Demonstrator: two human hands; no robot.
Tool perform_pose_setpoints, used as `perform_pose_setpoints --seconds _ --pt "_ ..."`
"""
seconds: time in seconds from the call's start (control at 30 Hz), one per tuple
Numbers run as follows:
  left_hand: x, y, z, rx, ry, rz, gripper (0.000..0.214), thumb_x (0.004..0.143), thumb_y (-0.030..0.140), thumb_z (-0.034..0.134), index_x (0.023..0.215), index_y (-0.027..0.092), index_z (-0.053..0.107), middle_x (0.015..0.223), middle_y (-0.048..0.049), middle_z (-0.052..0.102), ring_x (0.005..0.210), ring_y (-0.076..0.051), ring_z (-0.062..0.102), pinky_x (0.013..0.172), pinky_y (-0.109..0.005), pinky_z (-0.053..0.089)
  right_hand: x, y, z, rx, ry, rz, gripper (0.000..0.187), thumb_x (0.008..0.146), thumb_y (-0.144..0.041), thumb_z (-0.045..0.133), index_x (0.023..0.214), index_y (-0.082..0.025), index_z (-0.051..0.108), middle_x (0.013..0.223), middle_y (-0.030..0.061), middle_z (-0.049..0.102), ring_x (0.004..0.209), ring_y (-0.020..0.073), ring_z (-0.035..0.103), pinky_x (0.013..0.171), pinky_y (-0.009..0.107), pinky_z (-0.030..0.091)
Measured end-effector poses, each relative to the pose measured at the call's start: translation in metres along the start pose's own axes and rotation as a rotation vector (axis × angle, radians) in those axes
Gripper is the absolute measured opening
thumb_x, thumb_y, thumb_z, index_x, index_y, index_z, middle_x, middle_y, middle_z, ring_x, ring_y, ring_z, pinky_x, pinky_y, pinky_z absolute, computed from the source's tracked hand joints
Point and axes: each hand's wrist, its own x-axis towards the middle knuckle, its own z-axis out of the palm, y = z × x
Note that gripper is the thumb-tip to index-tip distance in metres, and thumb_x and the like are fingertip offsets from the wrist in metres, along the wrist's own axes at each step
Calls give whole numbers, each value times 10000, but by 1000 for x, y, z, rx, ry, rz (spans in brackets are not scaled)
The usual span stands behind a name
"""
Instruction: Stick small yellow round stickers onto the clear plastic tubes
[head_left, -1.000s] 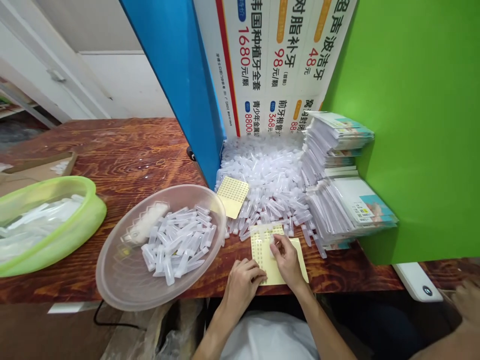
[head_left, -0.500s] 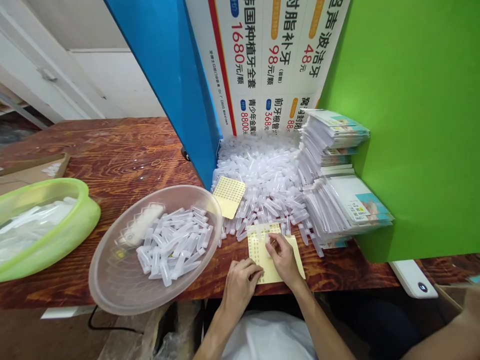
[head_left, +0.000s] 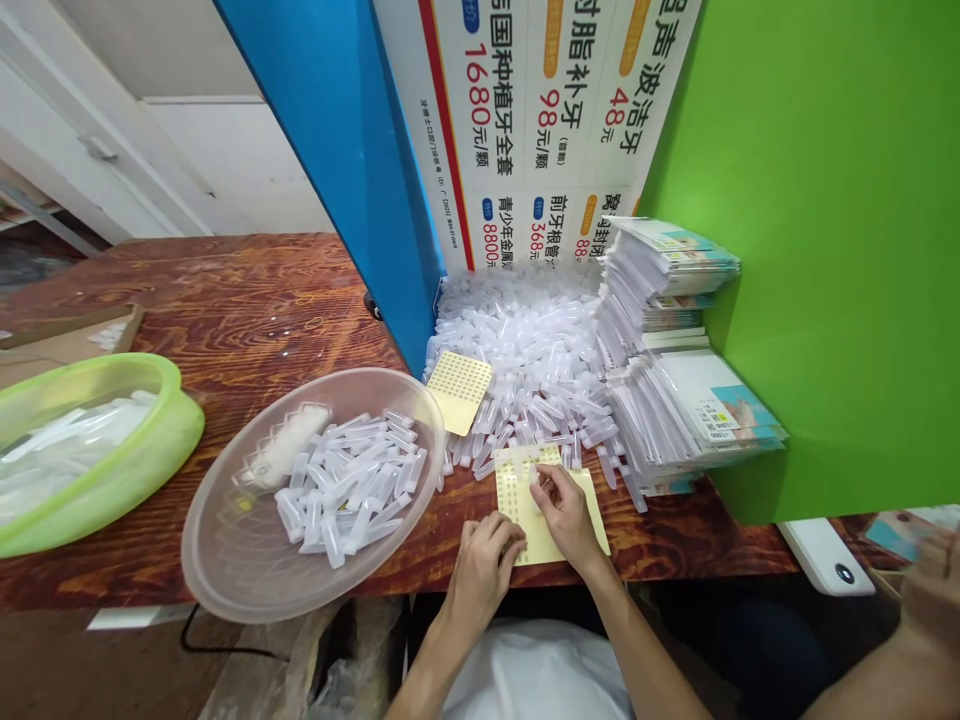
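A pale yellow sticker sheet (head_left: 585,515), with rows of small round stickers on its left part, lies at the table's front edge. My right hand (head_left: 564,515) is over it, thumb and forefinger pinched on a small translucent plastic tube, mostly covered by the fingers. At the sheet's lower left edge, my left hand (head_left: 486,560) has its fingers curled together; whatever is between the fingertips is hidden. Behind the sheet spreads a heap of translucent plastic tubes (head_left: 525,350). A second sticker sheet (head_left: 459,390) rests against the heap's left side.
Left of my hands stands a clear plastic basin (head_left: 217,545) of similar tubes. Farther left is a green basin (head_left: 169,430) holding clear plastic items. Stacked cards (head_left: 675,400) lean by the green panel (head_left: 840,300). A white device (head_left: 825,560) and another person's hand (head_left: 930,590) are at right.
My hands have stayed almost in place over the sticker sheet. At the right edge, the other person's hand has come farther into view, beside a printed card.
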Motion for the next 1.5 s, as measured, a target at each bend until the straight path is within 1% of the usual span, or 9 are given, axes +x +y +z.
perform_pose_setpoints --seconds 0.13,0.33,0.5,0.73,0.8,0.93,1.1,1.3,1.5 --pt "1 4 3 -10 45 -40 164 945 153 516 827 200 619 846 -25 681 825 -204 610 790 -352 346 0 -1 0 -4 2 -9 193 947 -306 559 1082 -185 624 875 29 594 724 167 571 646 271 468" --pt "1 2 5 -2 18 -32 157 935 121 482 833 190 579 844 -35 658 807 -211 590 774 -355 340 1 0 0 0 1 -6 198 946 -304 560 1086 -179 619 869 25 585 727 167 567 661 275 469" --pt "2 2 4 -11 22 -29 118 940 143 503 929 193 609 949 -49 668 880 -215 606 807 -357 355 1 2 0 5 1 -5 198 944 -312 565 1085 -187 627 869 25 590 731 170 570 657 273 465" --pt "9 9 3 58 -31 -96 130 903 113 516 827 187 591 894 -57 667 849 -235 613 782 -361 354 1 4 1 25 -2 3 202 941 -324 576 1080 -187 630 864 25 588 721 166 567 649 270 467" --pt "12 9 4 69 -41 -104 150 902 100 479 828 185 578 905 -65 664 841 -236 609 777 -364 353 0 4 1 58 13 22 249 939 -331 576 1141 -190 612 868 19 582 709 160 567 647 268 471" --pt "15 10 -1 -8 -81 -132 144 892 109 445 841 189 553 915 -64 651 866 -232 601 795 -371 356 -1 4 1 158 68 77 408 960 -354 530 1343 -220 503 911 13 560 641 133 541 574 246 460" --pt "16 8 -16 -185 -142 -181 118 906 183 447 844 207 544 913 -34 631 874 -212 589 841 -373 363 -1 4 0 124 95 75 352 960 -365 536 1276 -216 582 870 17 567 679 147 546 582 246 452" --pt "28 0 -7 -478 60 -239 172 918 326 498 801 209 544 846 -12 567 800 -187 557 760 -302 420 0 6 -2 316 111 127 341 921 -404 611 1206 -218 600 795 -2 555 654 145 536 562 243 439" --pt "44 9 11 -617 192 -269 246 909 423 521 823 196 566 851 -15 564 770 -174 557 731 -284 436 3 6 -5 489 159 167 340 876 -415 671 1141 -212 608 757 -20 544 594 123 514 541 242 430"
